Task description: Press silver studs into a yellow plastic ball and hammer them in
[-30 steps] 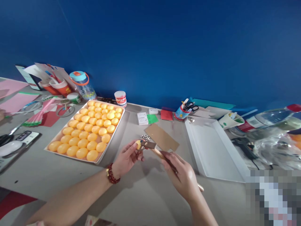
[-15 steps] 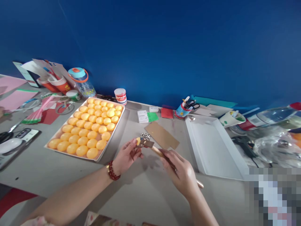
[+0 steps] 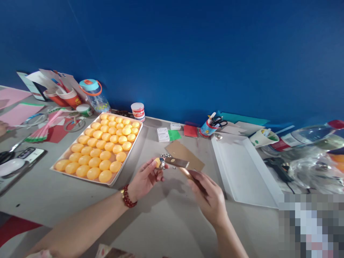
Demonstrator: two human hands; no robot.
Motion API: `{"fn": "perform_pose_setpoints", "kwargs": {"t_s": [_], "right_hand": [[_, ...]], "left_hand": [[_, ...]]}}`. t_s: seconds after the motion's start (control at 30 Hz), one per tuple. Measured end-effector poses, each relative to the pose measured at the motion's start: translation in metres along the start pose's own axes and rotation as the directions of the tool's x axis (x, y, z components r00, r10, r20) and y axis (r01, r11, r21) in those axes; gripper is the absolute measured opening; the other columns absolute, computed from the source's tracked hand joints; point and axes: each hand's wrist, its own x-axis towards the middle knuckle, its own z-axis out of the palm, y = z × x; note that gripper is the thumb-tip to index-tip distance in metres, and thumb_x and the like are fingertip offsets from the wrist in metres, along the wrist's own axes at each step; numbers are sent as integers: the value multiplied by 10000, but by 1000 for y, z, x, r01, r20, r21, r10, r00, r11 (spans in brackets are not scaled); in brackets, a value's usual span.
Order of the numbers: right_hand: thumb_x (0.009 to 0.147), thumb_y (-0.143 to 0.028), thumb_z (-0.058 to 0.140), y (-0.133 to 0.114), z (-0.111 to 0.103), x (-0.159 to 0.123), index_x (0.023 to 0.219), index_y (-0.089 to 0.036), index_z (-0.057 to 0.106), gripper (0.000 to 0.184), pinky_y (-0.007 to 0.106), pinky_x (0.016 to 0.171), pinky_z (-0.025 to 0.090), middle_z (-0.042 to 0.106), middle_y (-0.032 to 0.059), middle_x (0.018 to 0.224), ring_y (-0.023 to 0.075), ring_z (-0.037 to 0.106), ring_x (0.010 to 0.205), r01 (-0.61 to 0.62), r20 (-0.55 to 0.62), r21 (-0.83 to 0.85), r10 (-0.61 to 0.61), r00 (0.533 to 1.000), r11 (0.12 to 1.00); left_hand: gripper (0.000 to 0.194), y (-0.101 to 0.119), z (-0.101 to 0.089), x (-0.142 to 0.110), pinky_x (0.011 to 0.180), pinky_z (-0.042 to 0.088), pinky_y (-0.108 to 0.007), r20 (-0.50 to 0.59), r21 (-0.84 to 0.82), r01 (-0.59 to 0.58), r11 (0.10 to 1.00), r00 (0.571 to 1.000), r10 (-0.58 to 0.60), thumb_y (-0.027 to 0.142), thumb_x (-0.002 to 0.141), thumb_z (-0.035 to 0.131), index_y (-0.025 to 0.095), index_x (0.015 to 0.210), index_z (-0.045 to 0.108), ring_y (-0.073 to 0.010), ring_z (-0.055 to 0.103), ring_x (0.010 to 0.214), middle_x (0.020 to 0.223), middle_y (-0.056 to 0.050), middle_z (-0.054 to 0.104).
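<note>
My left hand (image 3: 146, 176) pinches a small yellow-and-silver piece (image 3: 159, 163) between thumb and fingers; its exact kind is too small to make out. My right hand (image 3: 211, 197) is wrapped around a wooden-handled tool (image 3: 176, 162) with a flat, dark head. The head points left, close to the piece in my left hand; I cannot tell whether they touch. Just behind the fingers lies a small heap of shiny silver beads or bells (image 3: 166, 155), partly hidden. Under and beyond the tool is a flat brown card (image 3: 188, 154).
A shallow box of orange balls (image 3: 109, 184) stands left. Small white boxes (image 3: 162, 134), a red square (image 3: 190, 130) and a pen cup (image 3: 207, 129) sit toward the wall. On the right are a white tray (image 3: 249, 172), a glue gun (image 3: 279, 171) and a bottle (image 3: 309, 132).
My right hand has drawn the tool slightly right, away from my left fingers, so more of the silver part of the held piece shows. My left hand has stayed almost still.
</note>
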Motion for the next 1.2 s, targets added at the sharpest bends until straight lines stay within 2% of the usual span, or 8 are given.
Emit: {"fn": "perform_pose_setpoints", "kwargs": {"t_s": [0.13, 0.2, 0.3, 0.43, 0.67, 0.8, 1.0, 1.2], "right_hand": [[982, -325, 514, 12, 8, -4, 1055, -194, 610, 178, 257, 540, 480, 641, 27, 764, 144, 573, 575, -174, -112, 150, 192, 975, 973], [979, -362, 517, 17, 12, -5, 1056, -191, 584, 198, 242, 495, 452, 606, 5, 732, 128, 538, 538, -252, -99, 225, 279, 955, 941], [955, -378, 557, 17, 15, -5, 1056, -192, 565, 212, 228, 481, 430, 559, -17, 714, 115, 502, 531, -305, -103, 227, 334, 937, 925], [949, -364, 566, 13, 12, -4, 1020, -198, 569, 181, 221, 498, 413, 518, -28, 690, 116, 481, 553, -294, -110, 167, 314, 943, 941], [956, -332, 555, 11, 10, 0, 1001, -196, 580, 145, 224, 543, 423, 539, -17, 715, 127, 509, 592, -228, -140, 129, 245, 959, 965], [950, -322, 563, 11, 10, 1, 993, -199, 591, 134, 225, 548, 427, 558, -12, 728, 129, 525, 592, -197, -175, 95, 211, 962, 976], [951, -319, 558, 10, 9, 0, 1000, -199, 595, 135, 239, 567, 444, 579, 5, 746, 138, 534, 607, -185, -186, 84, 198, 962, 979], [945, -315, 570, 10, 9, 0, 1004, -199, 594, 132, 232, 548, 441, 575, 2, 747, 132, 531, 600, -178, -196, 107, 196, 961, 978]], "left_hand": [[317, 5, -1, -7, 726, 566, -307, 126, 369, -260, 893, 965, 229, 294, 851, 716, 250, 1162, 674, -145, 640, 739, 1091, -77, 702], [334, 8, -2, -12, 906, 525, -372, 339, 680, -438, 587, 899, 278, 211, 828, 724, 225, 1162, 705, -253, 637, 1039, 1189, -126, 683], [443, 11, -2, -16, 1059, 414, -450, 530, 791, -591, 155, 790, 307, 158, 835, 684, 233, 1271, 650, -295, 596, 1166, 1229, -141, 685], [351, 14, 0, -13, 1161, 259, -525, 618, 779, -617, -111, 727, 299, 184, 831, 680, 242, 1177, 676, -296, 630, 1101, 1142, -120, 723], [359, 12, 4, -19, 1207, 34, -577, 654, 755, -622, -206, 696, 296, 196, 823, 698, 289, 1170, 692, -321, 598, 1190, 1237, -103, 705], [368, 13, 2, -21, 1203, 73, -592, 586, 801, -573, -175, 691, 423, 218, 774, 752, 282, 1134, 711, -349, 562, 1240, 1273, -112, 677], [340, 14, 2, -18, 1208, 37, -579, 624, 779, -577, -247, 676, 391, 246, 765, 759, 274, 1103, 727, -346, 573, 1215, 1219, -112, 696], [313, 15, 4, -21, 1201, 45, -575, 604, 785, -599, -159, 684, 409, 237, 723, 804, 291, 1028, 758, -350, 594, 1168, 1144, -96, 718]]}}
